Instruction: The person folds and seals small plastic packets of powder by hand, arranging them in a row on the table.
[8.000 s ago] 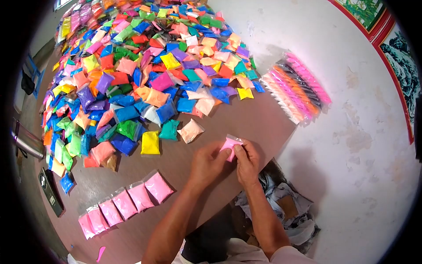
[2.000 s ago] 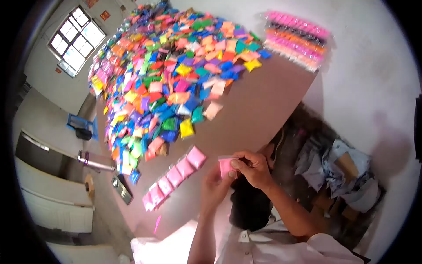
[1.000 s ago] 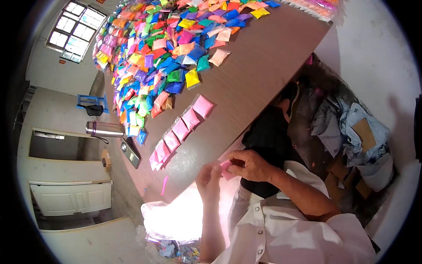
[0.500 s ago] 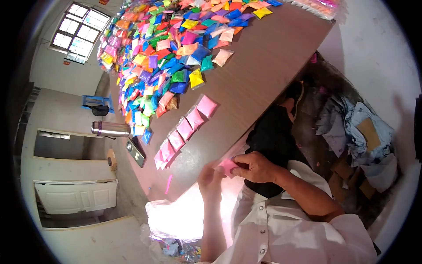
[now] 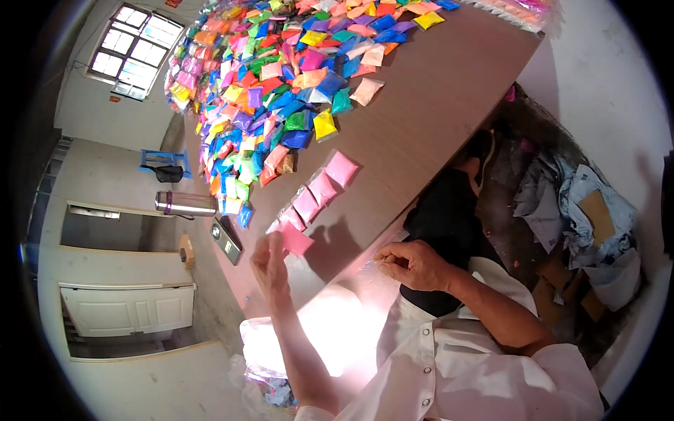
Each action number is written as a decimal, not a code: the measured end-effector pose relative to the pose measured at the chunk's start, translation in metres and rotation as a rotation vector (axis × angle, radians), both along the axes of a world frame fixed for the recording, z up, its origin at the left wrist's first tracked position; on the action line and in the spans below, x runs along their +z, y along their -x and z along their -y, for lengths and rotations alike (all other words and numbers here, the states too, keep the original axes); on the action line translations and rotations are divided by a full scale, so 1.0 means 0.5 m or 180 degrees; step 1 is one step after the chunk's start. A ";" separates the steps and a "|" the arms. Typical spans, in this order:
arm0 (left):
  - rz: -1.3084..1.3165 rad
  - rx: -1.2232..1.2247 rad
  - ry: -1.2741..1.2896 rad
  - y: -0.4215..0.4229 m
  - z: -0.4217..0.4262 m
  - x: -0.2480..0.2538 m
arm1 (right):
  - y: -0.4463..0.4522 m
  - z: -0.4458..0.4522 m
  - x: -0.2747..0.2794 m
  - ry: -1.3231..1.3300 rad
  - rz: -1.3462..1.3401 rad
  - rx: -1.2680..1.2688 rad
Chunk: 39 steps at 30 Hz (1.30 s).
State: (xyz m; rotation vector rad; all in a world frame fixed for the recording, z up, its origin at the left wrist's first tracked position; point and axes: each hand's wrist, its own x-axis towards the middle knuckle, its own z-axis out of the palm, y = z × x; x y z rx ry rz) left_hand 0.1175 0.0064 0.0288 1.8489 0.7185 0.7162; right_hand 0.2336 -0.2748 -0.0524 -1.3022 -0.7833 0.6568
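Note:
My left hand is over the table's near left part, its fingers closed on the edge of a pink packet. This packet overlaps the near end of a slanting row of small pink packets on the brown table. My right hand hangs off the table's near edge above my lap, thumb and fingers pinched together. Whether anything small sits in that pinch, I cannot make out.
A big heap of colourful packets covers the table's far left. A steel flask and a dark phone-like object lie by the left edge. Crumpled wrapping and cardboard are on the floor at right. Bright sunlight washes out a plastic bag.
My left hand has moved left and forward from my right hand to the pink row, carrying the pink packet. My right hand has let go of that packet and stayed nearly in place.

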 end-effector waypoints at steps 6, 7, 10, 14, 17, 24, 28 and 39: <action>-0.0806 0.0302 -0.0509 -0.034 -0.137 -0.039 | -0.004 -0.005 -0.003 0.0042 0.0225 -0.0095; -0.0903 0.0286 -0.0720 -0.038 -0.150 -0.048 | -0.005 -0.004 -0.004 0.0029 0.0287 -0.0078; -0.1068 0.0251 -0.1216 -0.042 -0.167 -0.068 | -0.005 -0.003 0.002 0.0077 0.0294 -0.0081; -0.1129 0.0235 -0.1774 -0.052 -0.154 -0.060 | -0.005 -0.006 -0.001 0.0143 0.0272 -0.0067; -0.1161 0.0396 -0.2232 -0.054 -0.145 -0.059 | -0.006 -0.008 0.000 0.0109 0.0332 -0.0071; -0.0639 0.0734 -0.2647 -0.023 -0.031 -0.001 | -0.012 -0.008 0.005 0.0174 0.0251 -0.0053; -0.0248 0.0069 -0.2382 -0.019 0.129 -0.022 | -0.012 -0.005 0.015 0.0091 -0.0031 -0.0011; -0.0183 -0.0911 -0.2221 -0.087 0.239 -0.059 | 0.006 0.004 0.010 -0.0067 -0.0342 -0.0570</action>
